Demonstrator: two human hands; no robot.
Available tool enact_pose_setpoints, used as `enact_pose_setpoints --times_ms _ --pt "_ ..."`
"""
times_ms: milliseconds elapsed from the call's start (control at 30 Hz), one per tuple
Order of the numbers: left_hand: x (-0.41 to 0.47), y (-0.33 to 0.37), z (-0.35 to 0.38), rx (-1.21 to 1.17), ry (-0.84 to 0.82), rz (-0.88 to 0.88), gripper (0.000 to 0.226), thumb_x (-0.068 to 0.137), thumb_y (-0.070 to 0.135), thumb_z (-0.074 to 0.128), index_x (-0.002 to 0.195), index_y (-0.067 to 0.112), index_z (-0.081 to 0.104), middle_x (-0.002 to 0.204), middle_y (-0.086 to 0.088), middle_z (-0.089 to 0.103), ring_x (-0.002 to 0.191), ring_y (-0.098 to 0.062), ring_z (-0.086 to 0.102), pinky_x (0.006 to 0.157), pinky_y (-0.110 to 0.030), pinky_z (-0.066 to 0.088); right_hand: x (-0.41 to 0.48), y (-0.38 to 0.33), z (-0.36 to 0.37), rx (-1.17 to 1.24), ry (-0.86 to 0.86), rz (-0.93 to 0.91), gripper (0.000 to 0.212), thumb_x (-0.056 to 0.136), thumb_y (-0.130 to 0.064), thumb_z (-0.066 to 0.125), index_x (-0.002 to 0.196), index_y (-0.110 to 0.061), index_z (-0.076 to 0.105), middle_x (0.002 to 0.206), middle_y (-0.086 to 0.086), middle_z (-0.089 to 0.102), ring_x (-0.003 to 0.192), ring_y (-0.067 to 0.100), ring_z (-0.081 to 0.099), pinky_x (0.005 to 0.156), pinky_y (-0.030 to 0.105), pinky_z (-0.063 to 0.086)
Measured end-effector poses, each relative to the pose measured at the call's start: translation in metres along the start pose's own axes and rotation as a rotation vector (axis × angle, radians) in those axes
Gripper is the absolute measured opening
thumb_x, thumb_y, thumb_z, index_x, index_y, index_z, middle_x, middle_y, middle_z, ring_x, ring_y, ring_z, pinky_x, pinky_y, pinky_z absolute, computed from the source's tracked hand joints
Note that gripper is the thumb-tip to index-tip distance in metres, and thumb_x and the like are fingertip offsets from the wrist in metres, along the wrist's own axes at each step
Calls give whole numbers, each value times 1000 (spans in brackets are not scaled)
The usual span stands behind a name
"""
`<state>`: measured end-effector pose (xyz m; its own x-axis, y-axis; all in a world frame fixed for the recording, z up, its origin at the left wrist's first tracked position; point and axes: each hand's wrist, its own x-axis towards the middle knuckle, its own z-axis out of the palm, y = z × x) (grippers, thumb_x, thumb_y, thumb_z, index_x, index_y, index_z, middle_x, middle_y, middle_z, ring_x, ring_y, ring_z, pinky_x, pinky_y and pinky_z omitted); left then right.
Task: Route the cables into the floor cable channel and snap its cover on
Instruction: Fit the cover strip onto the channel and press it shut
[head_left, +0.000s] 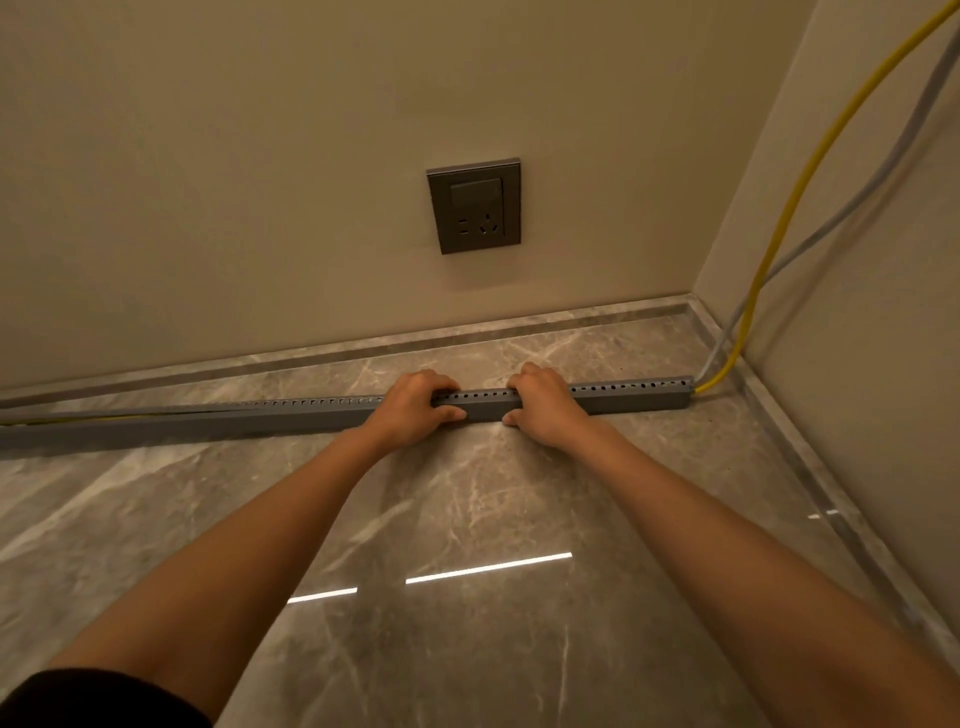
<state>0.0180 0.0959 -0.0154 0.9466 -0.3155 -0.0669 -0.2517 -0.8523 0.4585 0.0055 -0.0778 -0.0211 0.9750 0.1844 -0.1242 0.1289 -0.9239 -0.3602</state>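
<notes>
A long grey slotted cable channel (634, 397) lies on the marble floor, parallel to the back wall. My left hand (415, 408) and my right hand (545, 405) grip it side by side near its middle, fingers over the top, thumbs on the near side. The cover (156, 415) sits flush from my hands to the right end. At the far left it stands slightly raised, with a strip of yellow cable showing beneath. A yellow cable (769, 249) and a grey cable (810, 239) leave the right end and climb the corner wall.
A dark grey wall socket with a switch (474, 208) sits on the back wall above the channel. A marble skirting (519, 325) runs along both walls. The polished floor (467, 519) in front reflects a light strip.
</notes>
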Motion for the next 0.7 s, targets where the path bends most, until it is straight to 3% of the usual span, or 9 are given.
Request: enact_pose_setpoints --times_ms 300,500,700 --pt "-21 -76 -41 10 -27 3 38 78 23 71 112 7 63 112 -14 66 101 -26 58 87 -33 45 15 -69 24 41 5 6 37 86 -25 63 117 -7 58 122 14 52 113 30 49 99 38 38" --pt "-17 -102 -56 116 -145 57 38 78 28 70 112 14 63 109 -9 67 87 -16 52 72 -26 37 24 -101 34 69 -6 17 39 81 -26 69 114 -7 61 118 14 55 110 30 51 94 38 41" --pt "-18 -102 -48 282 -79 159 31 82 31 63 107 12 63 105 -11 65 94 -27 57 72 -31 37 26 -107 40 47 34 28 38 79 -28 70 110 -8 62 117 12 55 109 29 49 94 39 39"
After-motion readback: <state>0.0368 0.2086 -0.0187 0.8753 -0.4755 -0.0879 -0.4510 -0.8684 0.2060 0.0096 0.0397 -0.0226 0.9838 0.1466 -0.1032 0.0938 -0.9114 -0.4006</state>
